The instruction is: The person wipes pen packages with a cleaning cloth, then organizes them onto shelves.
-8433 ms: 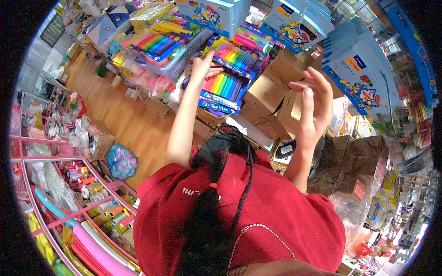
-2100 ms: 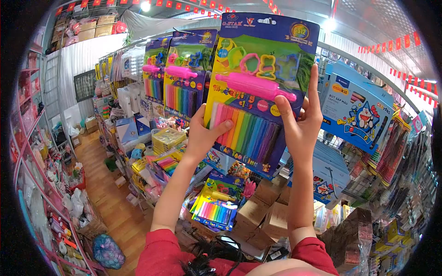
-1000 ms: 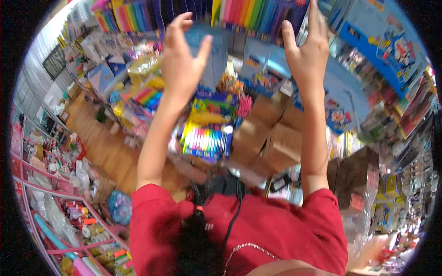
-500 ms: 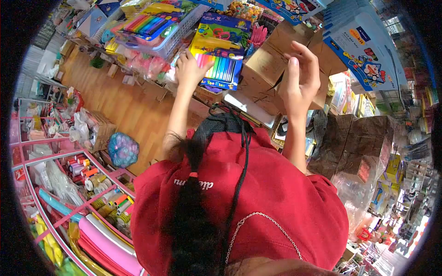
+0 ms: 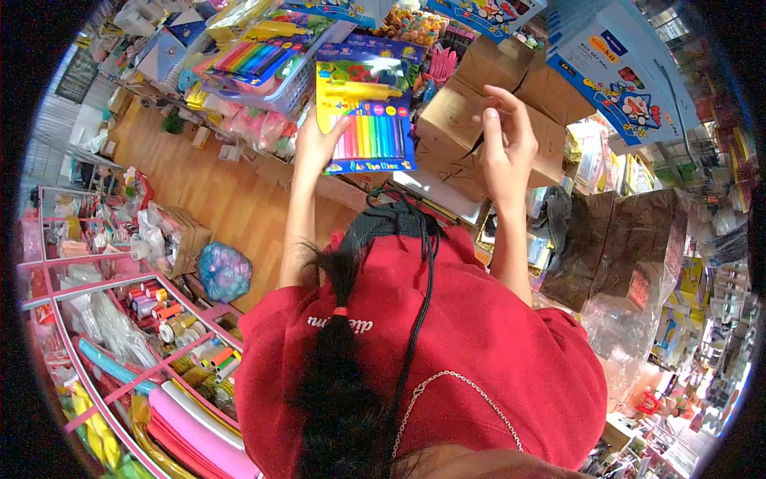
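A pack of coloured modelling clay sticks [image 5: 371,136], with a yellow moulded piece above the rainbow row, is tilted up in front of me. My left hand [image 5: 317,142] grips its left edge, thumb across the front; the other fingers are hidden behind the card. Over the cardboard boxes [image 5: 456,112] hovers my right hand [image 5: 509,148], loosely curled with fingers apart and nothing in it. Behind the held pack, part of another blue card shows. A similar pack [image 5: 259,56] lies on top of a plastic basket [image 5: 307,84] to the left.
Light-blue Colokit boxes [image 5: 626,80] stand at the upper right. Large dark wrapped cartons [image 5: 618,243] are on my right. At lower left, a pink-framed rack [image 5: 124,367] holds spools and rolls. A bag of blue-purple stuff [image 5: 224,272] sits on the wooden floor [image 5: 191,188].
My left hand has lifted the clay pack and brought it nearer to me, tilting it up. My right hand has shifted slightly down and left in view.
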A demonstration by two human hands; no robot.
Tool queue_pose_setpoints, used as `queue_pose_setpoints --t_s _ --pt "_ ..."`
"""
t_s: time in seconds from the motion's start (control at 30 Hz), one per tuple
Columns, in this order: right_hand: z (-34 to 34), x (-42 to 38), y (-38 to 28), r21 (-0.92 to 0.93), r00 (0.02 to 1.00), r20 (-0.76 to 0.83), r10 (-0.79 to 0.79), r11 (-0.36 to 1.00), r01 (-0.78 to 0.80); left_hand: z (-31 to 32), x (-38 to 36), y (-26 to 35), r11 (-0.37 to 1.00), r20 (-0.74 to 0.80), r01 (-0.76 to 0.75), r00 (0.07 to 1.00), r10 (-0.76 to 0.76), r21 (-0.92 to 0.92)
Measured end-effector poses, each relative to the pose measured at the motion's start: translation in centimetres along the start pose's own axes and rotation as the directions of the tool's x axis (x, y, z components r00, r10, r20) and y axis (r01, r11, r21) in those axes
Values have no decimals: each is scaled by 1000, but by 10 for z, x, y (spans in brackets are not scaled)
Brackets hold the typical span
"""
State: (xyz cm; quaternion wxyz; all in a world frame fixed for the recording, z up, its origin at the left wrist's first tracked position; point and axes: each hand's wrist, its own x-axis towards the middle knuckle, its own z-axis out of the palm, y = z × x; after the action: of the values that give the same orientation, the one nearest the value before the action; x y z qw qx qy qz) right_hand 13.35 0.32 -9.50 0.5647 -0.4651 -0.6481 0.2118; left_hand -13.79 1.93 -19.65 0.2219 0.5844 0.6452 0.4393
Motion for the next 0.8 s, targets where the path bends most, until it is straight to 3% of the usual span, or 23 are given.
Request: queue_pose_setpoints --t_s 0.1,0.17,0.2,0.27,0.43,0.5,0.53,0.67,0.73,0.77,0.8 --pt "9 -1 2 27 998 34 55 998 -56 -16 -19 14 919 80 184 983 -166 -350" --pt "17 -1 8 23 998 46 32 999 -33 -27 -31 14 915 38 156 987 -153 -371" --pt "18 -1 3 -50 992 88 92 995 -88 -31 -37 15 913 18 141 989 -145 -382" --pt "21 -2 0 -79 994 103 43 996 -35 -48 -53 32 863 61 175 984 -166 -475" --pt "26 -2 -17 -65 968 218 123 992 -111 -80 -85 48 845 114 243 970 -215 -477" --pt "33 -1 -17 -89 953 274 127 990 -106 -82 -91 51 835 89 190 982 -168 -517" --pt "36 -2 -14 -126 921 338 195 979 -161 -83 -93 51 827 78 163 987 -143 -537" --pt "52 -7 -7 -343 856 444 264 933 -109 -84 -96 48 829 59 114 994 -97 -547" --pt "59 -7 6 -461 730 547 409 876 -145 -89 -100 56 853 70 115 993 -92 -508" --pt "65 -10 17 -436 676 574 462 871 -224 -96 -102 49 888 109 107 992 -65 -447" --pt "68 -9 19 -376 555 669 495 869 -322 -102 -104 49 919 148 95 988 -40 -384"
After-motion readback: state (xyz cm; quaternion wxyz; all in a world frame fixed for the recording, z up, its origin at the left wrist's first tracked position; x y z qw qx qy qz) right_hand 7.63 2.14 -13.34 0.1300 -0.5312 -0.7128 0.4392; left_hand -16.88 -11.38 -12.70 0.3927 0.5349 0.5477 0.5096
